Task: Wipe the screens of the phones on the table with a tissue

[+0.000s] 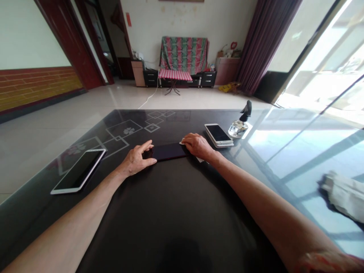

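Observation:
A dark phone (pixel 170 151) lies flat on the black table, crosswise in front of me. My left hand (pixel 136 158) grips its left end, thumb on the near edge and fingers at the far edge. Over the phone's right end, my right hand (pixel 198 145) is closed on a white wipe (pixel 201 159), which could be tissue or cloth; only small parts of it show from under the fingers. To the right of that hand sits a stack of white phones (pixel 218 134), the top one with its dark screen up. A white tablet (pixel 80 171) rests left of my left arm.
Behind the stack stands a clear spray bottle (pixel 238 128) with a black trigger head. A crumpled grey cloth (pixel 345 194) lies at the far right. The glossy black table (pixel 159 220) ends at a far edge, with tiled floor beyond.

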A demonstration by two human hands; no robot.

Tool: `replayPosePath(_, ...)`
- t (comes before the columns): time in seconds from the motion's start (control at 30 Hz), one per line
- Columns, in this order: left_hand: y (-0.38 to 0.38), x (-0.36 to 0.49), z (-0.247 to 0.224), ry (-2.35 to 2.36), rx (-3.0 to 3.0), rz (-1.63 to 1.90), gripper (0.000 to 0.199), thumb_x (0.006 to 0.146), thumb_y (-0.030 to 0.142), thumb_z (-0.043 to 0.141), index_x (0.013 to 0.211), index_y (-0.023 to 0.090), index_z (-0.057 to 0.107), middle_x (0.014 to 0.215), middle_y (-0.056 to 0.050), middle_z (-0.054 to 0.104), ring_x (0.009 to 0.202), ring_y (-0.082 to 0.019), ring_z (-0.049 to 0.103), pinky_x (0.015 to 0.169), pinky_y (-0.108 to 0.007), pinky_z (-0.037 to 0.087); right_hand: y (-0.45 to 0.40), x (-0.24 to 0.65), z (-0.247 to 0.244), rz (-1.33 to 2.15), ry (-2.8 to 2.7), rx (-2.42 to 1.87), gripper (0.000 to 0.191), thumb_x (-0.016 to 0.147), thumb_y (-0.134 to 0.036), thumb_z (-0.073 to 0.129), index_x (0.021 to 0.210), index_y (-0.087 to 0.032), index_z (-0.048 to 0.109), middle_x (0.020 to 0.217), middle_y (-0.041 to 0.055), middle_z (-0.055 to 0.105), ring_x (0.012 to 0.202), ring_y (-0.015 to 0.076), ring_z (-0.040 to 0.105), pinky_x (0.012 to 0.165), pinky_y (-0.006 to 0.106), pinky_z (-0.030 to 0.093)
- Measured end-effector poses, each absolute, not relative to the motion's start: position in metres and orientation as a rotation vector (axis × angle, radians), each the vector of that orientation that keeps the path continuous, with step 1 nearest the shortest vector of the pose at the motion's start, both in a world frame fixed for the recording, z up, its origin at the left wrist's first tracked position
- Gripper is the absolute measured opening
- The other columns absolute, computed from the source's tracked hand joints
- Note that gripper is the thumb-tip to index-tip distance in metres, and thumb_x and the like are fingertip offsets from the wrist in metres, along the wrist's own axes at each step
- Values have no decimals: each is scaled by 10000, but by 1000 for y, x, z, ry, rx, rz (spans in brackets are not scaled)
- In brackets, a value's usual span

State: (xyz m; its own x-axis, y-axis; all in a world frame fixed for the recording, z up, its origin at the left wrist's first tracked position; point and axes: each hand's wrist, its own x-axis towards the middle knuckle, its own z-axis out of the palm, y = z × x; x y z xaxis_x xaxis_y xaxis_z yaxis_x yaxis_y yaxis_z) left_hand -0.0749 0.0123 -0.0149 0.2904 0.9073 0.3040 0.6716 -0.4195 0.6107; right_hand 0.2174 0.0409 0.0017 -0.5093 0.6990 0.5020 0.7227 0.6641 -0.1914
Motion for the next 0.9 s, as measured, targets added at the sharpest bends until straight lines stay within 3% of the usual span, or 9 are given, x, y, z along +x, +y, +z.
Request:
replayPosePath(0.13, 12, -75, -15, 1420, 2217, 883, 844, 639, 499, 681, 1375, 168, 435, 1241, -99, 619, 1117, -268, 569, 1002, -456, 431, 40, 213, 4, -117, -2359, -1184, 249, 855, -138, 489, 912, -197, 724, 1024, 70, 682, 905, 183, 618, 871, 293, 427)
replayPosePath(0.43, 12, -74, -14, 1433, 2218, 861, 838, 641, 500, 681, 1375, 178, 436, 1245, -100, 615, 1113, -277, 580, 1000, -448, 433, 12, 191, 10, 0, -2432, -980, 213, 700, -90, 554, 793, -182, 722, 886, 49, 687, 788, 163, 608, 799, 262, 450)
replayPosePath(0.7, 12, -73, -13, 1442, 2219, 853, 835, 633, 472, 687, 1377, 188, 436, 1238, -85, 622, 1118, -272, 580, 999, -437, 440, 37, 194, 0, -129, -2345, -1193, 251, 898, -180, 472, 957, -230, 711, 1055, 59, 676, 898, 191, 583, 847, 308, 411)
replayPosePath(0.9, 10, -71, -9, 1443, 2222, 850, 837, 628, 449, 688, 1371, 155, 442, 1240, -94, 622, 1109, -267, 587, 986, -410, 450, 31, 186, -2, -90, -2440, -1025, 280, 870, -122, 456, 962, -200, 709, 1032, 68, 665, 906, 180, 584, 881, 302, 397)
